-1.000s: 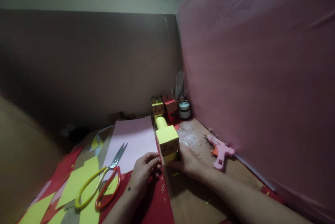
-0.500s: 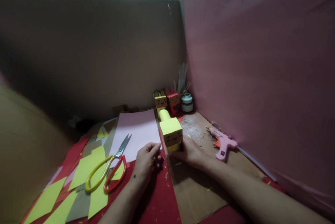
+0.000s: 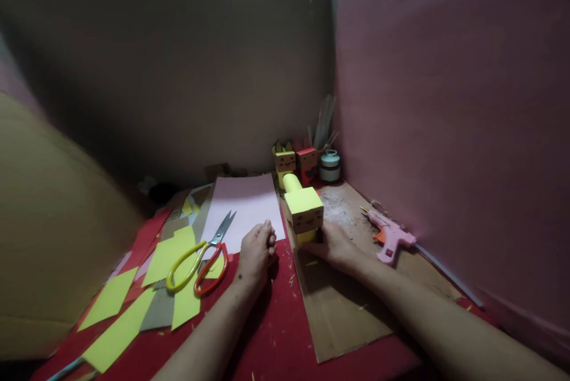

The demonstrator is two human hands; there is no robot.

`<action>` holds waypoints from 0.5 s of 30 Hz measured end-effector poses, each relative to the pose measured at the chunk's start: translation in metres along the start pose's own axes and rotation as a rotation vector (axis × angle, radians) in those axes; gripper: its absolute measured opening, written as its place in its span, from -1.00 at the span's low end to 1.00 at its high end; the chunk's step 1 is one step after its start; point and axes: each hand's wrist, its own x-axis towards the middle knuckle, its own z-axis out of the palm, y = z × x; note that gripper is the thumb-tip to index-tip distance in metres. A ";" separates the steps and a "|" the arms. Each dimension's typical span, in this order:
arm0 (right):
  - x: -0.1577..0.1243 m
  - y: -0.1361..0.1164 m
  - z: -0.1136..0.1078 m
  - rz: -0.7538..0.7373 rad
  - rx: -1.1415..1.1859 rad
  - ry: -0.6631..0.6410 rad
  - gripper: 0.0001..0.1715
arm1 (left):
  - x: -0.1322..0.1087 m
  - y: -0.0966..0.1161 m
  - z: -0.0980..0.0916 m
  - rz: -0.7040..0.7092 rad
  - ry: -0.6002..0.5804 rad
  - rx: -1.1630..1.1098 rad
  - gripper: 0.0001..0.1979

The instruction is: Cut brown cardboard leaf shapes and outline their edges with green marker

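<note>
My right hand (image 3: 341,247) is closed around the lower body of a small box figure (image 3: 305,212), which has a yellow top and a drawn face on brown card. The figure is upright over a brown cardboard sheet (image 3: 342,321). Just left of the sheet, my left hand (image 3: 258,249) is curled above the red table cover, its fingers folded in; whether anything is inside them I cannot make out. Beside it lie large scissors (image 3: 218,237) with one yellow and one red handle, blades slightly apart. A pale pink paper sheet (image 3: 240,206) reaches behind the left hand.
A pink glue gun (image 3: 392,235) rests on the cardboard at right. Further back stand a yellow box figure (image 3: 285,161), a red box figure (image 3: 307,162), a pale jar (image 3: 330,165) and a yellow tube (image 3: 293,184). Yellow paper pieces (image 3: 118,330) overlap at left. Walls border the back and right.
The camera view has shifted, so the scene sits higher and further right. My left hand's fingers have curled in more. My right hand keeps its hold on the box figure.
</note>
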 end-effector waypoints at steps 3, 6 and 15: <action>-0.001 -0.001 -0.001 0.013 -0.007 0.010 -0.64 | 0.000 0.000 -0.002 -0.011 0.013 0.003 -0.65; -0.001 -0.004 -0.001 0.035 -0.019 0.024 -0.64 | 0.001 0.000 -0.003 -0.028 0.015 0.007 -0.65; 0.005 -0.004 -0.002 0.072 -0.125 0.092 -0.60 | 0.003 -0.006 -0.002 -0.055 -0.012 0.007 -0.65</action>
